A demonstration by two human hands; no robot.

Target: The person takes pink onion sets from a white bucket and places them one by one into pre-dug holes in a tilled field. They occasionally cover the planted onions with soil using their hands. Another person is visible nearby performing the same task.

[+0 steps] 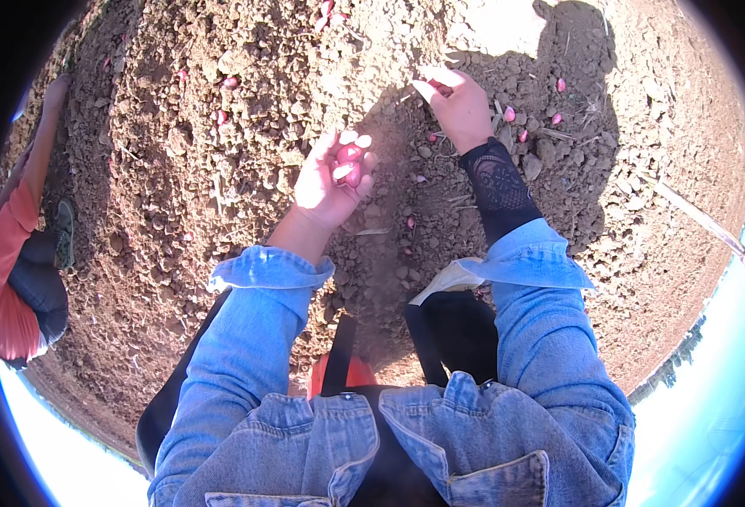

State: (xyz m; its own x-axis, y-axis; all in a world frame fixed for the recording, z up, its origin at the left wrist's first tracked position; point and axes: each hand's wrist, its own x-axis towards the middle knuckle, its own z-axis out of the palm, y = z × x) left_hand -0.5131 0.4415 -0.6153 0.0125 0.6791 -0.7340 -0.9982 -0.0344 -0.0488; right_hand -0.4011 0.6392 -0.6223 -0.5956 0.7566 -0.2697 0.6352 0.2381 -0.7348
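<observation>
Palm up, my left hand (331,180) cups several red shallot bulbs (350,166) over the crumbly brown soil (258,165). To the upper right, my right hand (458,104) is close to the ground, its thumb and fingers pinched together. Something reddish, apparently another bulb, shows between those fingers but is mostly hidden. Just right of that hand, a pink bulb (509,114) sits on the shaded soil, with another bulb (561,85) farther out.
More bulbs lie left of my hands, among them one bulb (230,82). A person in a salmon-coloured top (14,272) is low at the far left, one shoe (65,233) on the soil. A pale stick (695,215) lies at the right. A red object (359,372) shows below me.
</observation>
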